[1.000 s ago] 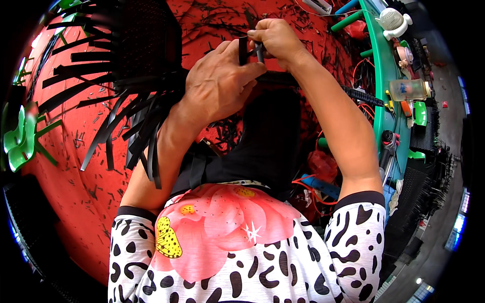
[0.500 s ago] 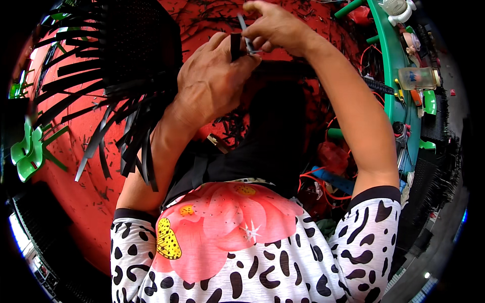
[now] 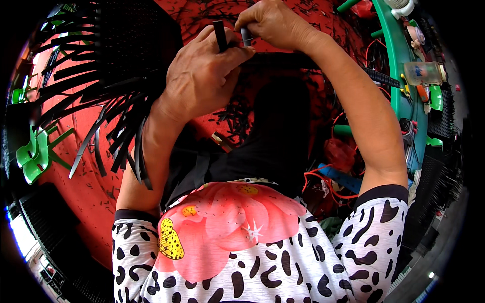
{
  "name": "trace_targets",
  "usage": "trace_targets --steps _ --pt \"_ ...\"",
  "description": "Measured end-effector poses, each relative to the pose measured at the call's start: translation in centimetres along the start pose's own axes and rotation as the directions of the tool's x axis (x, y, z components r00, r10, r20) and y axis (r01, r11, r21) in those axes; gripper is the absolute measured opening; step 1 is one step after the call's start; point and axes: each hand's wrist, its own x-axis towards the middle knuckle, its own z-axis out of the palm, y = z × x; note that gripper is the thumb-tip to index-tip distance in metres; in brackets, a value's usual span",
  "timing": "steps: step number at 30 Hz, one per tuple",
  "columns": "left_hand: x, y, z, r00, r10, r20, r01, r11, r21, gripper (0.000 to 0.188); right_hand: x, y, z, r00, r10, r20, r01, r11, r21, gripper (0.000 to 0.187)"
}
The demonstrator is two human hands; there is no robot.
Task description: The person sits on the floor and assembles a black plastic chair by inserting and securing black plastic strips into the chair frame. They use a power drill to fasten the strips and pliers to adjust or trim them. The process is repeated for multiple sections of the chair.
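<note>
My left hand (image 3: 202, 73) is closed, with a short flat black strip (image 3: 220, 35) standing up between its thumb and fingers. Just to its right, my right hand (image 3: 275, 25) pinches a narrow grey piece (image 3: 246, 36) close to my left thumb tip; fingers cover part of it, so its kind is unclear. Beside my left forearm is a black woven basket-like piece (image 3: 126, 45), with many loose black strips (image 3: 91, 93) fanning out from its edge. Dark woven work also lies beneath my hands, mostly in shadow.
Black offcuts (image 3: 235, 121) are scattered on the red floor (image 3: 86, 202). A green stool (image 3: 394, 65) at right carries a clear jar (image 3: 422, 73) and small items. A green plastic chair (image 3: 38, 154) stands at left. An orange cable (image 3: 323, 177) lies by a blue object (image 3: 341, 178).
My left hand has shifted slightly left with the black strip. The right hand has moved slightly, its fingers now bent down onto the grey piece, of which less shows.
</note>
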Motion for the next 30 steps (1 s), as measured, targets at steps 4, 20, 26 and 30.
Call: trace_targets --steps 4,20,26,30 --pt "-0.1 -0.2 -0.2 0.999 -0.016 0.037 0.017 1.0 -0.018 0.032 0.5 0.2 0.2 0.851 0.375 0.367 -0.524 0.624 0.579 0.015" --pt "0.0 -0.1 -0.1 1.0 -0.02 0.005 0.02 0.998 -0.063 0.038 0.4 -2.5 -1.7 0.731 0.294 0.616 -0.577 0.748 0.328 0.021" --pt "0.1 -0.2 0.1 1.0 -0.025 -0.016 0.024 0.997 -0.075 0.036 -2.3 -2.5 -1.3 0.966 0.24 0.094 -0.255 0.941 0.221 0.038" --pt "0.0 -0.3 0.2 0.998 -0.055 -0.007 0.055 0.995 -0.081 0.031 -5.8 -7.1 -1.4 0.925 -0.097 -0.367 0.105 0.994 0.002 0.029"
